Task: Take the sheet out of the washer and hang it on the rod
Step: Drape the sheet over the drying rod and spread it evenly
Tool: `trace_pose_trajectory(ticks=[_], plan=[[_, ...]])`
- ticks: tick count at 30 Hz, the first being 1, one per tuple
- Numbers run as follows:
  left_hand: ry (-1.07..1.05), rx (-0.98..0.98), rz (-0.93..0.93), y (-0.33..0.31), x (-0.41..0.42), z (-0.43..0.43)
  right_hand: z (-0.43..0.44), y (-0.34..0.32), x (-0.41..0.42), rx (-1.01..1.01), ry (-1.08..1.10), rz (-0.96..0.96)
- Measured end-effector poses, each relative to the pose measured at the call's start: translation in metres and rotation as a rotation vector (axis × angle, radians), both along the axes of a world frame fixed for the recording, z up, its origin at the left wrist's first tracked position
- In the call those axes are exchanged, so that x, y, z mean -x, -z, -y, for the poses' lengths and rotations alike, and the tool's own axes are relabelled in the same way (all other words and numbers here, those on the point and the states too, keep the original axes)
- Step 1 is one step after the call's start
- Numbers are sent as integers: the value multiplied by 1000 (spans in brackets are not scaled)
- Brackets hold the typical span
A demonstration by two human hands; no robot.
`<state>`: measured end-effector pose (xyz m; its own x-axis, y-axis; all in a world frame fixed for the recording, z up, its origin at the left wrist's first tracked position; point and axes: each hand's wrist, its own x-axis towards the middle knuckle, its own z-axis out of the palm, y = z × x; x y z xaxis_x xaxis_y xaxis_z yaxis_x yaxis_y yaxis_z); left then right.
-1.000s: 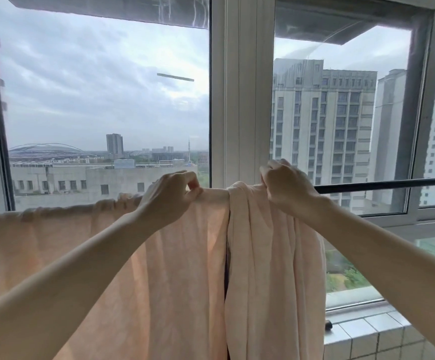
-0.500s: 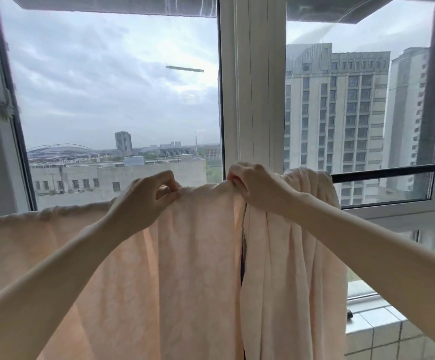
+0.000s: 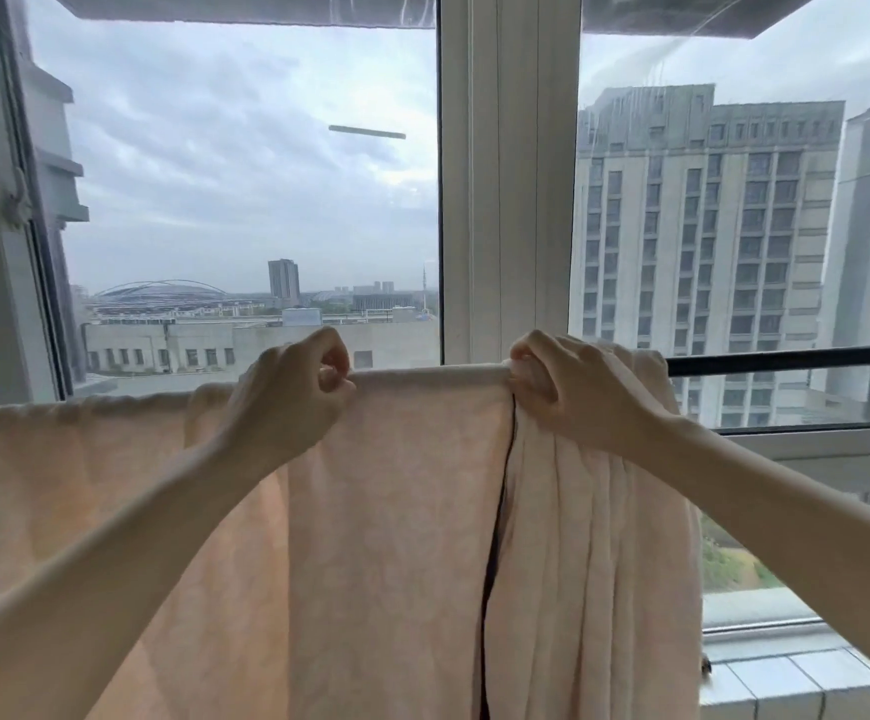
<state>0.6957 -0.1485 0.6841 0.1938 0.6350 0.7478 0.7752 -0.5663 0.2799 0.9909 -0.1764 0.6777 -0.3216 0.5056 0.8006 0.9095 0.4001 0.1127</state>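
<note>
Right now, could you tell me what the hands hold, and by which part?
Both hold the sheet at its top fold on the rod: left hand pinches the spread part, right hand grips the bunched part.

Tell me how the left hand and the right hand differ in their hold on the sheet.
The left hand pinches the sheet where it lies spread flat. The right hand grips it where the cloth hangs bunched in deep folds. The left hand is curled into a tight fist, while the right hand lies looser over the cloth. Bare rod shows beyond the right hand, while beyond the left hand the sheet covers it. Both hold the sheet's top at rod height.
</note>
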Motion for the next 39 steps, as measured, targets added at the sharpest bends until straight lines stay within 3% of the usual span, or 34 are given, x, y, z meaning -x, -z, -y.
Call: trace_pose_trajectory(ticks=[6, 9, 17, 25, 30, 39], plan=[[71, -47, -98, 1, -93, 11, -3, -5, -6, -51, -154, 38], [67, -59, -32, 0, -110, 7, -8, -9, -8, -11, -181, 32], [58, -3, 48, -9, -111, 8, -6, -19, -18, 159, -113, -1], [21, -43, 22, -5, -101, 9, -2, -18, -16, 174, -5, 187], [-37, -28, 83, -2, -83, 5, -14, -19, -30, 263, 41, 55], [-50, -57, 86, 0, -89, 12, -8, -29, -6, 240, -44, 87]])
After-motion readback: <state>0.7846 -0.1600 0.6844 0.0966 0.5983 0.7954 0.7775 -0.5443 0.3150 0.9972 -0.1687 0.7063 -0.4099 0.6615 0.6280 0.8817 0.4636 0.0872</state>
